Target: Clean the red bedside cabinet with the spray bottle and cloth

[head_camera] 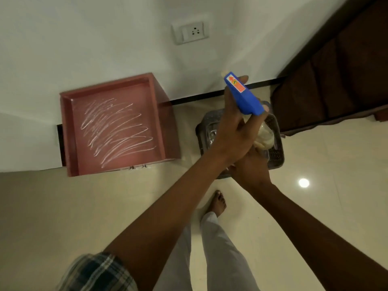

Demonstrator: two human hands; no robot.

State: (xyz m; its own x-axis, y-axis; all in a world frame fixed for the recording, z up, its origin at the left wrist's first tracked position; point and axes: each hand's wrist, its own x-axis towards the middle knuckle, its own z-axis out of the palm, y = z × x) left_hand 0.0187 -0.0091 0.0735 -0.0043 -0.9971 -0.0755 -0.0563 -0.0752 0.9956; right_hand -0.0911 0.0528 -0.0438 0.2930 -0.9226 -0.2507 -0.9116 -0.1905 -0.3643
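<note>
The red bedside cabinet (117, 127) stands against the white wall at the left, its recessed top covered with white scribble marks. My left hand (235, 131) reaches across to the right and grips a spray bottle (244, 94) with a blue trigger head, its nozzle pointing up toward the wall. My right hand (252, 169) lies under the left wrist, partly hidden, over a dark basket. Its fingers close on a bunched cream cloth (265, 136). Both hands are well to the right of the cabinet.
A dark perforated basket (277, 152) sits on the cream tiled floor (94, 206) between the cabinet and a dark brown bed (336, 80) at the right. A wall socket (191, 32) is above. My bare foot (218, 203) and light trouser legs are below the hands.
</note>
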